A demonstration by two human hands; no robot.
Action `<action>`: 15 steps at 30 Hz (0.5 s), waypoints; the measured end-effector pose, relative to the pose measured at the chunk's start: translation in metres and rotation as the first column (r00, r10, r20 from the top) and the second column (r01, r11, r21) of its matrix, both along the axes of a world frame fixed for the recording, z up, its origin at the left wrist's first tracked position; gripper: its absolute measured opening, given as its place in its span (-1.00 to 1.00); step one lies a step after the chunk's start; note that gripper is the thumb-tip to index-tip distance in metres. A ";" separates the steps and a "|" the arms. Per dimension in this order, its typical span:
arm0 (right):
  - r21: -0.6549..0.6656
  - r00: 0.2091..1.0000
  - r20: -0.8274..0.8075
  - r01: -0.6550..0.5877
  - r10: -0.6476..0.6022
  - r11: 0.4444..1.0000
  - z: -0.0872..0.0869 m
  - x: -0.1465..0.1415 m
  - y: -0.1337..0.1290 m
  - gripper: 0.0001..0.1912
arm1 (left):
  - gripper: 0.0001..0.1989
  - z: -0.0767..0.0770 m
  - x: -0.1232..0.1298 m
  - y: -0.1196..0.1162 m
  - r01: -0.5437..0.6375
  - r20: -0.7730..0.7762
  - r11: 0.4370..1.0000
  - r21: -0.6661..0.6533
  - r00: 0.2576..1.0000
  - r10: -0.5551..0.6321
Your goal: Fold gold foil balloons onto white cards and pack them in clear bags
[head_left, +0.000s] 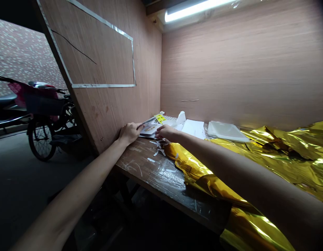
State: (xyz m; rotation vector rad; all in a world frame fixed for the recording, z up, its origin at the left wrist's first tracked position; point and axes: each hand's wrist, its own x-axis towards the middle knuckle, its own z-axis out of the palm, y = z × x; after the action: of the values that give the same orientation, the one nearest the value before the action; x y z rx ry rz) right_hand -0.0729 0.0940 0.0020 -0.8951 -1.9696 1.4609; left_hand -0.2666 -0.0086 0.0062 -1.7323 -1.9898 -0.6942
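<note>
At the far left corner of the bench, my left hand point(130, 133) is closed around the left edge of a stack of printed papers point(148, 130), its top part lifted at a slant. My right hand point(165, 132) is over the right side of the same stack, fingers loosely bent and thumb apart, with nothing visible in it. A yellow label sheet point(160, 119) rests at the back of the stack. Small white paper strips point(158, 152) are scattered just below my right hand. Shiny gold foil point(193, 158) runs under my right forearm.
Behind my right arm are white sheets point(194, 128) and a pack in clear plastic point(225, 131). More gold foil point(279, 150) covers the bench's right side and hangs over its front edge. Wooden panels point(216, 69) enclose the bench; a bicycle point(43, 136) stands outside at left.
</note>
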 end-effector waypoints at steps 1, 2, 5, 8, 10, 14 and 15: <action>0.008 1.000 0.004 -0.001 0.001 1.000 0.000 -0.001 -0.001 -0.73 | -0.38 0.000 -0.001 0.000 0.008 0.003 1.000 -0.008 1.000 -0.008; 0.017 1.000 0.008 -0.006 0.006 1.000 0.001 -0.001 -0.002 -0.73 | -0.36 0.000 -0.002 0.001 0.012 0.009 1.000 -0.015 1.000 -0.012; 0.053 0.999 0.025 -0.026 0.025 0.998 0.002 -0.001 -0.005 -0.72 | -0.32 0.001 -0.004 0.001 0.025 0.030 0.999 -0.040 0.999 -0.024; 0.114 0.998 0.059 -0.044 0.038 0.992 0.002 0.001 -0.010 -0.76 | -0.29 0.002 -0.005 0.001 0.006 0.031 0.998 -0.065 1.000 -0.004; 0.172 0.995 0.092 -0.058 0.043 0.983 0.002 0.003 -0.012 -0.77 | -0.27 0.002 -0.003 0.000 -0.034 -0.001 0.996 -0.081 0.999 0.034; 0.327 0.977 0.213 -0.087 0.016 0.941 0.012 0.009 -0.016 -0.75 | -0.33 0.000 0.004 0.001 -0.075 -0.080 0.994 -0.077 0.994 0.069; 0.375 0.967 0.256 -0.101 0.002 0.922 0.018 0.012 -0.017 -0.73 | -0.37 0.000 0.006 0.002 -0.072 -0.095 0.995 -0.074 0.993 0.065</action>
State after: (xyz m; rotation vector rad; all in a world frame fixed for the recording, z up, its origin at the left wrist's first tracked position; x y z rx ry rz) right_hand -0.0610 0.0768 0.0199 -0.8860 -2.3740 0.9634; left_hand -0.2606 -0.0067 0.0063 -1.6987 -2.0255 -0.5110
